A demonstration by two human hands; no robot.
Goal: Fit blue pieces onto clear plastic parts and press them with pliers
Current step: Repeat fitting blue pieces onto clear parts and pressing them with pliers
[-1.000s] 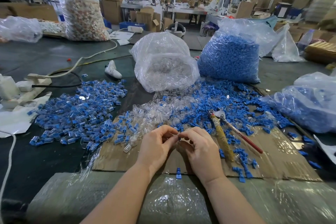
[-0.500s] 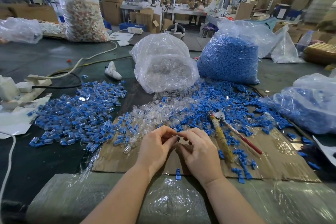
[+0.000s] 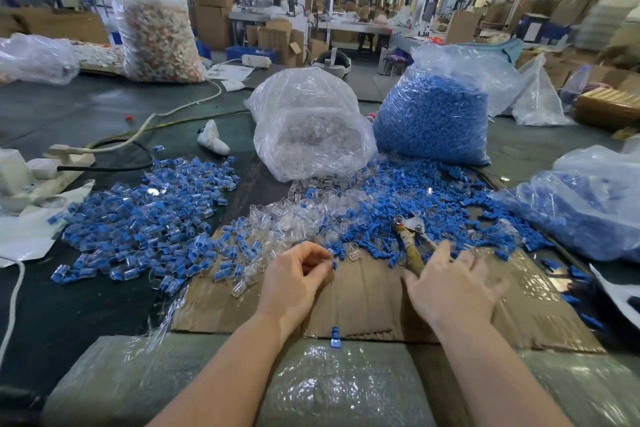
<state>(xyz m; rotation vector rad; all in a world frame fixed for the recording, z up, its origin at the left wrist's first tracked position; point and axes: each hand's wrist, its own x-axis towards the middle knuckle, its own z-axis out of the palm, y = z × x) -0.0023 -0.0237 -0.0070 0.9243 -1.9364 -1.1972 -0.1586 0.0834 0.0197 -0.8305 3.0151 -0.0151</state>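
Reaching: right hand (image 3: 450,291), fingers spread and released, is just beside the pliers (image 3: 412,246).
Part: left hand (image 3: 294,279) pinches the fitted piece (image 3: 333,265) above the cardboard (image 3: 363,298).
Tip: grasp both handles, keep the piece steady, squeeze squarely.

The left hand (image 3: 294,279) pinches a small clear plastic part with a blue piece (image 3: 333,265) at its fingertips, above a cardboard sheet (image 3: 360,302) on the table (image 3: 86,305). The right hand (image 3: 453,288), fingers spread and blurred, hovers over the pliers (image 3: 412,239), hiding their handle ends. Loose clear parts (image 3: 298,215) and blue pieces (image 3: 446,204) lie heaped beyond the hands, and a pile of assembled blue-and-clear parts (image 3: 145,218) spreads to the left. Behind stand a bag of clear parts (image 3: 311,128) and a bag of blue pieces (image 3: 433,114). One blue piece (image 3: 335,337) lies at the cardboard's near edge.
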